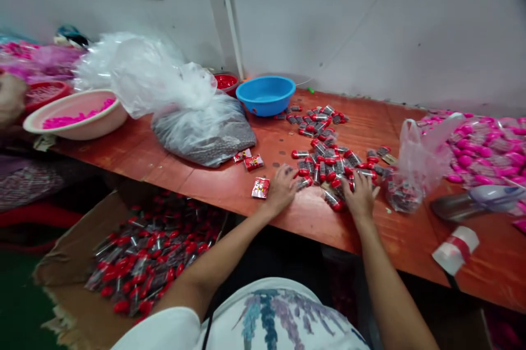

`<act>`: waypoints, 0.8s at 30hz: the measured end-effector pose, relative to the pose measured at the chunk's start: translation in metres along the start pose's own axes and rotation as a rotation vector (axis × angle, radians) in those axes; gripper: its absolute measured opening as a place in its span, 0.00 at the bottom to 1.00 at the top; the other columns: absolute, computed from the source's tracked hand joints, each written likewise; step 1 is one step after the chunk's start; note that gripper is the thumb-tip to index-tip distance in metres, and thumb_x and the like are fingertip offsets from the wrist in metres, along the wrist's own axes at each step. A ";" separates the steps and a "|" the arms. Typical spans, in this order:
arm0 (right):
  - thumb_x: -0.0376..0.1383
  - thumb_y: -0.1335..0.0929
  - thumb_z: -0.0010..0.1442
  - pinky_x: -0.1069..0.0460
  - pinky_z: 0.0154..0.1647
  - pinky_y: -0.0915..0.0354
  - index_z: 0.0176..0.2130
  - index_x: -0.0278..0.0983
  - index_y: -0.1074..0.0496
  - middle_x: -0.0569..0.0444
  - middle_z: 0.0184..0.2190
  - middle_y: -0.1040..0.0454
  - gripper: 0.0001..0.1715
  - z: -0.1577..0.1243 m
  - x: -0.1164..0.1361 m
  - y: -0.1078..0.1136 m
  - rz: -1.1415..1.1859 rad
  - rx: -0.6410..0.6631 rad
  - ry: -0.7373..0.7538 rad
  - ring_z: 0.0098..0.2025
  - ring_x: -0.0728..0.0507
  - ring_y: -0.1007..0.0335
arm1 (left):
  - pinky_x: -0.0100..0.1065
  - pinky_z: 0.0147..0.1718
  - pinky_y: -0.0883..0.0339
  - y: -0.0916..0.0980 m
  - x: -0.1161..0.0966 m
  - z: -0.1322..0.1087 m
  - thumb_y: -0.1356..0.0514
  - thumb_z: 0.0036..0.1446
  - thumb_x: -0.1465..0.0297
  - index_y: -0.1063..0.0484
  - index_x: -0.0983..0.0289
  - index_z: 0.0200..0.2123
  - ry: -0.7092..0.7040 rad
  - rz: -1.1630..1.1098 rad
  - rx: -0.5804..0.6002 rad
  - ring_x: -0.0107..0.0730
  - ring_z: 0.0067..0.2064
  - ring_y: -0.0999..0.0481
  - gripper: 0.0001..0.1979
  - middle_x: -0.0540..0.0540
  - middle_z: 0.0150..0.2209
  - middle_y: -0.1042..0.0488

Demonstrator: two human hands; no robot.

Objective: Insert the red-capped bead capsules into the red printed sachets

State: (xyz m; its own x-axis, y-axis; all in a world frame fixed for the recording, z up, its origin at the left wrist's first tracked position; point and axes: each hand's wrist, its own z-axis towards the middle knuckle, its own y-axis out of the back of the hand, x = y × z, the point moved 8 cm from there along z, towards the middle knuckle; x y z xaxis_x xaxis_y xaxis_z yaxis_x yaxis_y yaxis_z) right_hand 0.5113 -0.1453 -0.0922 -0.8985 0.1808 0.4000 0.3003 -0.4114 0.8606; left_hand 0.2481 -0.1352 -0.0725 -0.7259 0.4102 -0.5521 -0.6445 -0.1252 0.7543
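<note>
A loose pile of small clear capsules with red caps and dark contents (318,166) lies on the red-brown table. My left hand (281,191) rests at the left edge of the pile, fingers stretched towards it and touching or nearly touching the closest capsules. On the pile's right side, my right hand (360,195) has its fingers spread over the capsules, with no capsule visibly gripped. Just left of my left hand lies a small red and white packet (260,188). Two more red packets (253,162) sit slightly farther back.
Behind the pile stands a blue basin (266,96). A clear bag of dark grains (205,131) slumps to the left. Right are a small plastic bag (406,185), a white roll (455,250) and pink items (485,147). An open cardboard box (69,279) holds red-capped capsules below. Another person's hand (11,99) shows far left.
</note>
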 end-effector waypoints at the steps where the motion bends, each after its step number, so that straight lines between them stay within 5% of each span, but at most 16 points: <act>1: 0.49 0.44 0.64 0.34 0.61 0.55 0.57 0.36 0.36 0.44 0.58 0.36 0.30 -0.010 0.009 0.008 0.075 -0.056 0.031 0.62 0.34 0.49 | 0.46 0.56 0.43 0.020 0.012 -0.010 0.44 0.58 0.68 0.33 0.60 0.53 0.072 -0.010 -0.056 0.43 0.57 0.37 0.19 0.60 0.53 0.34; 3: 0.45 0.43 0.64 0.40 0.58 0.45 0.50 0.37 0.30 0.45 0.50 0.30 0.24 -0.035 0.038 0.010 0.254 -0.071 0.113 0.55 0.38 0.39 | 0.44 0.51 0.39 0.057 0.046 -0.034 0.43 0.56 0.68 0.30 0.61 0.49 0.249 0.009 -0.166 0.42 0.51 0.33 0.17 0.59 0.47 0.31; 5: 0.42 0.42 0.64 0.43 0.52 0.40 0.45 0.39 0.27 0.47 0.44 0.27 0.19 -0.060 0.081 -0.006 0.419 0.059 0.220 0.48 0.39 0.35 | 0.40 0.46 0.35 0.077 0.082 -0.056 0.42 0.56 0.66 0.29 0.62 0.48 0.409 -0.018 -0.196 0.39 0.44 0.29 0.17 0.59 0.44 0.30; 8: 0.40 0.40 0.64 0.46 0.49 0.37 0.44 0.41 0.26 0.49 0.39 0.28 0.16 -0.086 0.155 -0.042 0.551 0.263 0.364 0.44 0.41 0.34 | 0.36 0.41 0.33 0.076 0.116 -0.074 0.41 0.54 0.64 0.30 0.64 0.50 0.501 -0.090 -0.118 0.35 0.38 0.27 0.20 0.58 0.42 0.30; 12: 0.38 0.36 0.62 0.45 0.51 0.39 0.51 0.40 0.30 0.46 0.44 0.32 0.18 -0.080 0.220 -0.086 0.436 0.364 0.448 0.48 0.39 0.37 | 0.35 0.39 0.34 0.060 0.121 -0.078 0.39 0.53 0.62 0.33 0.63 0.55 0.465 -0.075 0.006 0.36 0.38 0.27 0.26 0.57 0.40 0.31; 16: 0.37 0.32 0.58 0.46 0.49 0.39 0.47 0.36 0.28 0.46 0.42 0.33 0.16 -0.068 0.243 -0.111 0.319 0.437 0.477 0.47 0.39 0.38 | 0.34 0.36 0.35 0.049 0.120 -0.079 0.40 0.53 0.68 0.36 0.61 0.58 0.425 -0.041 0.106 0.37 0.40 0.27 0.27 0.57 0.41 0.32; 24: 0.33 0.32 0.57 0.48 0.43 0.40 0.31 0.38 0.30 0.52 0.32 0.30 0.02 -0.073 0.253 -0.106 0.333 0.412 0.454 0.40 0.41 0.37 | 0.33 0.37 0.36 0.046 0.131 -0.080 0.42 0.54 0.69 0.37 0.61 0.58 0.374 -0.077 0.156 0.37 0.42 0.28 0.27 0.57 0.43 0.32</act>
State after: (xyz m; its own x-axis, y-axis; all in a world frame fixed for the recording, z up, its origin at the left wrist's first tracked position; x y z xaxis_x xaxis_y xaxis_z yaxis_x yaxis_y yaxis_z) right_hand 0.2290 -0.1212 -0.1050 -0.7555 -0.3247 0.5691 0.5994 0.0083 0.8004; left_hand 0.1042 -0.1594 -0.1388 -0.7324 0.0528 -0.6788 -0.6774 0.0434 0.7343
